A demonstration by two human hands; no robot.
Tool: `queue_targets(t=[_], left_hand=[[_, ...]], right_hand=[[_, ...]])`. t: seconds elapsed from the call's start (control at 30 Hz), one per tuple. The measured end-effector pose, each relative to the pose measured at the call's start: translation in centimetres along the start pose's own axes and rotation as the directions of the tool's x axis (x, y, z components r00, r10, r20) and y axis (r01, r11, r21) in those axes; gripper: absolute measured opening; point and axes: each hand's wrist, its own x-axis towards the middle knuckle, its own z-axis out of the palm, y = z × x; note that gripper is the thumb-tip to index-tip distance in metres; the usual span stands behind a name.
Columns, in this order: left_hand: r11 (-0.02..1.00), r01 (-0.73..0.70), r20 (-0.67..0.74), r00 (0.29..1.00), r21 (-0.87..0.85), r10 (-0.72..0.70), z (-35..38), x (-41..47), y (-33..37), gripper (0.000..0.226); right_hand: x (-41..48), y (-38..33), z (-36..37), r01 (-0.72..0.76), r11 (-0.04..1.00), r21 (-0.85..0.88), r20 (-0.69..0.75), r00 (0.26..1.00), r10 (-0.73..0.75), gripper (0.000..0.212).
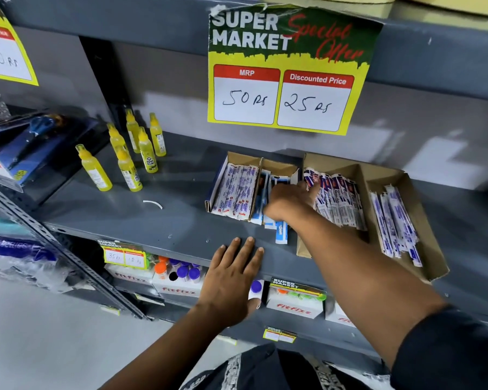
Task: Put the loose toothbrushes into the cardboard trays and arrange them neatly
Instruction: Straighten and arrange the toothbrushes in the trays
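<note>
Two cardboard trays stand on the grey shelf [152, 220]. The left tray [238, 158] holds white-and-blue wrapped toothbrushes [235, 192] in its left compartment and blue-packed ones [278, 180] in its right. The right tray [383, 171] holds red-and-blue packs [340, 201] in its middle part and white-blue packs [395, 223] at its right. A blue pack [281, 232] sticks out past the left tray's front. My right hand [289, 199] reaches between the trays, fingers down on the packs; what it grips is hidden. My left hand [233, 277] lies flat on the shelf's front edge, holding nothing.
Several yellow glue bottles [127, 161] stand at the shelf's left. A yellow price sign [288, 68] hangs above the trays. White fitfizz boxes [293, 305] with coloured caps fill the shelf below. Blue packaged goods [31, 147] lie at far left.
</note>
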Motion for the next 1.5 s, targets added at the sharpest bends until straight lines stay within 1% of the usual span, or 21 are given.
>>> queue_targets(t=[0.1,0.17,0.3,0.4,0.43,0.53,0.57,0.6,0.63,0.67,0.7,0.73,0.77,0.83,0.9,0.97,1.17,1.2,1.33,1.43,1.5], left_hand=[[1.000,-0.011,0.000,1.000,-0.007,0.011,0.1,0.0,-0.1,0.099],[1.000,-0.015,0.003,1.000,-0.007,0.015,0.1,0.0,-0.1,0.099],[1.000,-0.016,0.000,1.000,-0.010,0.016,0.0,0.0,-0.2,0.098],[1.000,-0.014,0.002,1.000,-0.011,0.014,0.0,0.0,-0.2,0.098],[1.000,-0.014,0.001,1.000,-0.010,0.014,0.0,0.0,-0.2,0.098],[1.000,-0.015,0.002,1.000,-0.013,0.015,0.0,0.1,-0.2,0.100],[1.000,-0.013,0.003,1.000,-0.013,0.014,0.0,0.1,-0.2,0.100],[1.000,-0.012,0.004,1.000,-0.013,0.012,0.0,0.0,-0.2,0.100],[1.000,-0.013,0.006,1.000,-0.012,0.013,-0.1,0.0,-0.2,0.100],[1.000,-0.014,0.006,1.000,-0.011,0.014,-0.1,0.1,-0.2,0.100],[1.000,-0.016,0.005,1.000,-0.012,0.016,-0.2,0.1,-0.2,0.099],[1.000,-0.017,0.003,1.000,-0.016,0.017,-0.2,0.1,-0.2,0.098],[1.000,-0.020,0.000,1.000,-0.021,0.020,-0.3,0.2,-0.2,0.098],[0.999,-0.024,-0.004,1.000,-0.029,0.024,-0.3,0.1,-0.3,0.097],[0.999,-0.021,-0.007,1.000,-0.030,0.021,-0.2,0.1,-0.3,0.097],[0.999,-0.020,-0.015,1.000,-0.038,0.019,-0.2,0.1,-0.3,0.097],[0.999,-0.030,-0.006,1.000,-0.036,0.030,0.0,0.2,-0.5,0.100],[0.999,-0.031,0.003,1.000,-0.036,0.031,0.1,0.2,-0.6,0.102],[0.998,-0.032,-0.027,0.999,-0.045,0.030,0.4,0.1,-0.4,0.105],[0.999,-0.032,-0.051,0.998,-0.033,0.030,0.4,0.0,-0.5,0.105],[0.999,-0.028,-0.043,0.999,-0.023,0.027,0.4,0.0,-0.5,0.105]], right_hand=[[0.2,-0.2,0.0,-0.023,1.000,0.016,-0.008,1.000,0.023,0.018],[0.4,-0.3,0.1,-0.030,0.997,0.068,-0.038,0.999,0.032,0.019],[0.2,0.0,-1.1,-0.033,0.990,0.136,-0.153,0.987,0.054,0.012],[0.0,0.3,-1.9,-0.032,0.993,0.111,-0.226,0.973,0.056,0.008],[-0.1,0.4,-1.9,-0.026,0.996,0.088,-0.255,0.966,0.048,0.003],[-0.2,0.3,-1.3,0.000,1.000,0.007,-0.309,0.951,0.002,0.015],[-0.3,0.3,-1.0,0.049,0.999,0.000,-0.313,0.949,-0.046,0.008],[-0.4,0.4,-0.7,0.096,0.995,0.014,-0.307,0.948,-0.087,0.007],[-0.4,0.6,-0.5,0.122,0.992,0.032,-0.288,0.952,-0.108,0.016],[-0.6,0.9,-0.7,0.135,0.989,0.061,-0.271,0.956,-0.114,0.019],[-0.4,1.4,-0.7,0.141,0.988,0.070,-0.282,0.952,-0.116,0.015],[-0.2,1.9,-0.7,0.149,0.988,0.049,-0.287,0.949,-0.129,0.007],[0.0,2.4,-0.6,0.156,0.988,0.004,-0.269,0.952,-0.149,0.005],[-0.1,3.1,-0.1,0.222,0.972,-0.071,-0.158,0.960,-0.231,0.021],[-0.3,3.2,0.8,0.311,0.946,-0.089,-0.073,0.945,-0.317,0.029],[-0.5,3.0,1.5,0.358,0.928,-0.104,-0.033,0.931,-0.363,0.033],[-2.0,2.9,1.1,0.283,0.945,-0.163,-0.037,0.956,-0.293,0.030],[-2.4,2.9,1.4,0.285,0.942,-0.178,-0.025,0.955,-0.294,0.033],[-2.6,3.3,1.8,0.279,0.947,-0.159,-0.057,0.955,-0.291,0.069],[-2.8,3.5,1.5,0.268,0.952,-0.148,-0.151,0.945,-0.289,0.072],[-3.1,3.3,1.6,0.270,0.951,-0.150,-0.174,0.940,-0.294,0.072]])
